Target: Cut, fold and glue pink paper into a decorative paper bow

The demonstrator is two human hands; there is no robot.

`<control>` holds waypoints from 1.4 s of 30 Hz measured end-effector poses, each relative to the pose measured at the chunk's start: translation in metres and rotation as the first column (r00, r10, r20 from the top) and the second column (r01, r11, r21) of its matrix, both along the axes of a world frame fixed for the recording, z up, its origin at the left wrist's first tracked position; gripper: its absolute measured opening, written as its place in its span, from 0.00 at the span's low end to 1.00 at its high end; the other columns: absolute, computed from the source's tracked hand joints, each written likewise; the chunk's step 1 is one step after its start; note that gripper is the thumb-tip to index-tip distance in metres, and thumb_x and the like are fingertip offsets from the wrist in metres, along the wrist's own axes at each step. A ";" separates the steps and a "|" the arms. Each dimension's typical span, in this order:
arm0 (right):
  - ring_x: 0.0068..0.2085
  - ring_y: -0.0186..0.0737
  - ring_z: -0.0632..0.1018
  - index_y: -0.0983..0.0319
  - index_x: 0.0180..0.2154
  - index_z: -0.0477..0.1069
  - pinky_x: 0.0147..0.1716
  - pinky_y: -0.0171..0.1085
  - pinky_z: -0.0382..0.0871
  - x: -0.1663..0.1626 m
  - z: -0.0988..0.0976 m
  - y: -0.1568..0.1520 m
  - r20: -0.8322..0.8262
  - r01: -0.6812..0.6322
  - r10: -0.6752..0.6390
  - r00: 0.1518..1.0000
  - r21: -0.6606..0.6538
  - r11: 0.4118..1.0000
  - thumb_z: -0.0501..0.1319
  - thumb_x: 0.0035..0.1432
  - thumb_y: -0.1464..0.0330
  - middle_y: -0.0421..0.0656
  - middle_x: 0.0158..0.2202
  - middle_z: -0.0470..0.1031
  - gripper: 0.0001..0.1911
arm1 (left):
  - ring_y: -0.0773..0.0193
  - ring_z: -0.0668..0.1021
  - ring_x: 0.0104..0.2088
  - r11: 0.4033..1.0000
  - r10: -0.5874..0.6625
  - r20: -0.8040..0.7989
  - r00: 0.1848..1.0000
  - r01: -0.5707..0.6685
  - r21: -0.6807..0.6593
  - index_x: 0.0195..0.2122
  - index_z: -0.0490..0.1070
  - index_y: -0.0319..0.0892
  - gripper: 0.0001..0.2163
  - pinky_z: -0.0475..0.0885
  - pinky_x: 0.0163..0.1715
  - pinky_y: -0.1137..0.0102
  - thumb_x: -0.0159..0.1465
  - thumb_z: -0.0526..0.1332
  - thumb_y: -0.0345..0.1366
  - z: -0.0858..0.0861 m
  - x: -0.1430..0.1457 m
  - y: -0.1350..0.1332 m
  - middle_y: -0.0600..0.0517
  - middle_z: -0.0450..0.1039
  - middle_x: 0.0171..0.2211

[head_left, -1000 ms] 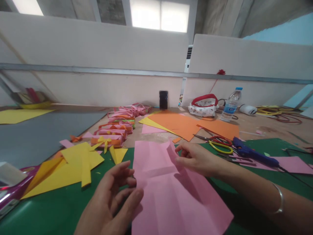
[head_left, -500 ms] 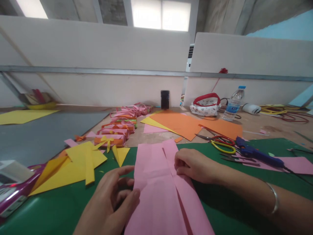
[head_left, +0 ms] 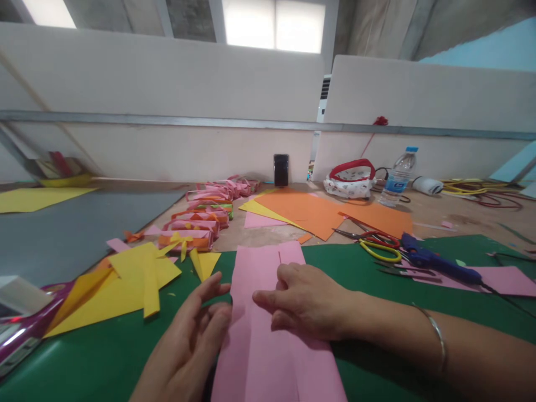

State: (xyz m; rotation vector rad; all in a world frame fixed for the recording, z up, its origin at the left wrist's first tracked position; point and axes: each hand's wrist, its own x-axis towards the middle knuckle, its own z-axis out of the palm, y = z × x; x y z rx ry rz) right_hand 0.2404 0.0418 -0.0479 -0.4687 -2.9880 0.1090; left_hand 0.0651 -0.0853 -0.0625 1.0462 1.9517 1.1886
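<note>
Pink paper sheet (head_left: pixel 262 357), creased lengthwise, lies at 6 o'clock on the green mat (head_left: pixel 92 357), its long axis pointing toward 12. Left hand (head_left: pixel 190 338) loosely open at the sheet's 9 o'clock edge; right hand (head_left: pixel 307 301) half-curled over its upper surface, index finger extended, whether any paper is pinched cannot be told. Judged light, pliable, springy at the creases, easily dented: best held flat-fingered along the long edges, at 9 and 3 o'clock.
</note>
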 end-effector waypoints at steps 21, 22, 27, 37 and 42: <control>0.28 0.32 0.70 0.64 0.30 0.67 0.28 0.31 0.59 0.001 -0.006 0.017 -0.245 0.197 -0.302 0.921 -0.377 0.905 0.51 0.56 0.77 0.41 0.26 0.71 0.08 | 0.66 0.75 0.47 0.864 -0.223 -0.869 0.441 0.502 0.033 0.37 0.74 0.49 0.10 0.71 0.46 0.75 0.62 0.54 0.41 -0.012 0.017 -0.002 0.55 0.74 0.47; 0.26 0.31 0.71 0.64 0.33 0.66 0.27 0.30 0.60 0.002 -0.006 0.018 -0.264 0.210 -0.370 0.891 -0.482 0.850 0.50 0.57 0.77 0.40 0.25 0.71 0.08 | 0.66 0.75 0.47 0.861 -0.216 -0.892 0.397 0.508 0.018 0.36 0.74 0.49 0.10 0.71 0.46 0.75 0.62 0.54 0.40 -0.012 0.019 -0.002 0.54 0.74 0.46; 0.31 0.34 0.70 0.64 0.39 0.67 0.31 0.32 0.62 0.006 -0.009 0.014 -0.335 0.093 -0.215 0.917 -0.345 0.934 0.55 0.56 0.72 0.42 0.31 0.69 0.08 | 0.56 0.72 0.52 0.848 -0.255 -0.953 0.165 0.512 -0.138 0.50 0.69 0.44 0.19 0.72 0.47 0.62 0.62 0.51 0.44 -0.009 0.024 0.002 0.49 0.69 0.53; 0.29 0.35 0.61 0.65 0.33 0.68 0.25 0.34 0.53 0.003 -0.014 0.008 -0.076 0.038 -0.031 0.997 0.096 0.995 0.50 0.61 0.71 0.44 0.32 0.65 0.09 | 0.47 0.48 0.63 0.660 -0.721 -0.639 0.269 0.547 -0.515 0.61 0.48 0.42 0.42 0.46 0.56 0.43 0.49 0.59 0.57 0.036 0.007 0.038 0.42 0.44 0.63; 0.32 0.36 0.64 0.66 0.38 0.68 0.29 0.34 0.57 0.003 -0.009 0.006 -0.054 0.028 -0.024 0.998 0.083 0.996 0.48 0.63 0.71 0.45 0.35 0.67 0.11 | 0.42 0.43 0.63 0.581 -0.778 -0.595 0.200 0.590 -0.561 0.62 0.42 0.38 0.58 0.42 0.55 0.41 0.35 0.63 0.63 0.045 0.000 0.069 0.34 0.36 0.63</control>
